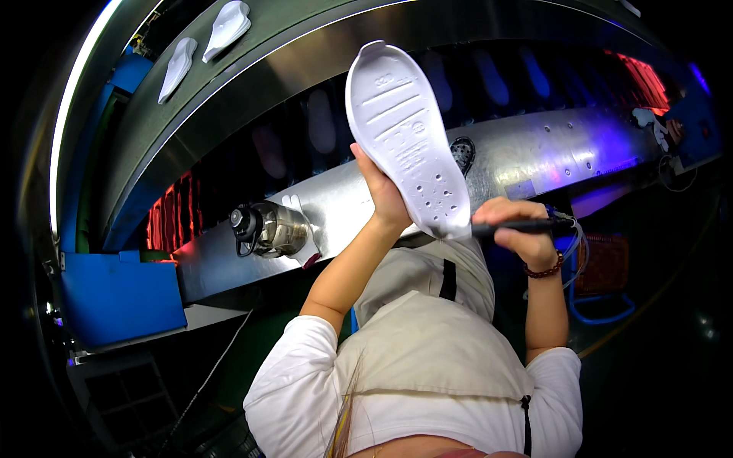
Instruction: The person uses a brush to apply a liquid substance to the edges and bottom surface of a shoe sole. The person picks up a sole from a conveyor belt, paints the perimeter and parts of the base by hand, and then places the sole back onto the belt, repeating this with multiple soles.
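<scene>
My left hand (388, 195) grips a white shoe sole (405, 126) by its left edge, fingers going behind it. The sole is tilted up over the metal ledge, showing moulded ridges, slots and small round holes near its lower end. In my right hand (527, 229) is a black-handled brush (496, 227), held level with the fingers closed round the handle. Its pale tip meets the lower end of the sole; the bristles are blurred against the white. A dark, holed sole-shaped piece (463, 155) lies on the ledge, partly hidden behind the white sole.
A clear bottle with a black lid (279, 229) lies on the metal ledge (343, 206). Behind it, dim soles sit inside a machine lit red at both ends. White soles (227, 29) rest on the green belt (263, 34). A blue-framed stool (603, 313) stands at right.
</scene>
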A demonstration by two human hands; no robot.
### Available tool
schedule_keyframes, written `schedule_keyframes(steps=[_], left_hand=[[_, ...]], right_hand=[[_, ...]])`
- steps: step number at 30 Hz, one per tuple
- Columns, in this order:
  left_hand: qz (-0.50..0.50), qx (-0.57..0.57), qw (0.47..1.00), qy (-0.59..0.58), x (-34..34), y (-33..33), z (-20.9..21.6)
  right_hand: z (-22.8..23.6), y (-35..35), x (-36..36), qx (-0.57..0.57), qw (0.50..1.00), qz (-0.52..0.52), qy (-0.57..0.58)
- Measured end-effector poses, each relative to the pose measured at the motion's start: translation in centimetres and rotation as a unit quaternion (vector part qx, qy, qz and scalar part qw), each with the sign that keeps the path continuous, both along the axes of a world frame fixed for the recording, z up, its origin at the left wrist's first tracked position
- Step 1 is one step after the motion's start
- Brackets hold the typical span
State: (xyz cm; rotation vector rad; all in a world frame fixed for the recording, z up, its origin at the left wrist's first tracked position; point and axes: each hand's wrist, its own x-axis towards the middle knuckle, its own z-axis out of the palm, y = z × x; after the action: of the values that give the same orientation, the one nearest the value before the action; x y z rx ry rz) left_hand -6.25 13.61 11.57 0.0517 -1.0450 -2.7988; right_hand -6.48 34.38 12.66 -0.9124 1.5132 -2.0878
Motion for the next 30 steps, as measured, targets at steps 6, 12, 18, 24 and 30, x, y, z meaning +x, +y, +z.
schedule_keyframes(steps=[6, 12, 18, 24, 30], left_hand=[[-0.135, 0.138, 0.981, 0.004, 3.3, 1.8, 0.1], [-0.277, 0.065, 0.957, -0.057, 2.5, -1.6, -1.1], [-0.378, -0.065, 0.905, -0.182, 1.9, -2.3, 1.2], [-0.432, -0.191, 0.856, -0.211, 2.0, -2.5, 3.8], [-0.44, -0.168, 0.854, -0.223, 2.4, -4.2, 4.1]], right_hand=[[-0.3, -2.7, 2.5, -0.11, 0.977, -0.08, -0.164], [3.5, -0.2, 1.4, 0.144, 0.989, 0.004, -0.029], [4.7, -0.3, 0.7, 0.167, 0.945, 0.095, 0.264], [6.0, 0.5, 0.0, 0.197, 0.939, 0.084, 0.268], [5.7, 1.5, -0.7, 0.204, 0.951, 0.054, 0.226]])
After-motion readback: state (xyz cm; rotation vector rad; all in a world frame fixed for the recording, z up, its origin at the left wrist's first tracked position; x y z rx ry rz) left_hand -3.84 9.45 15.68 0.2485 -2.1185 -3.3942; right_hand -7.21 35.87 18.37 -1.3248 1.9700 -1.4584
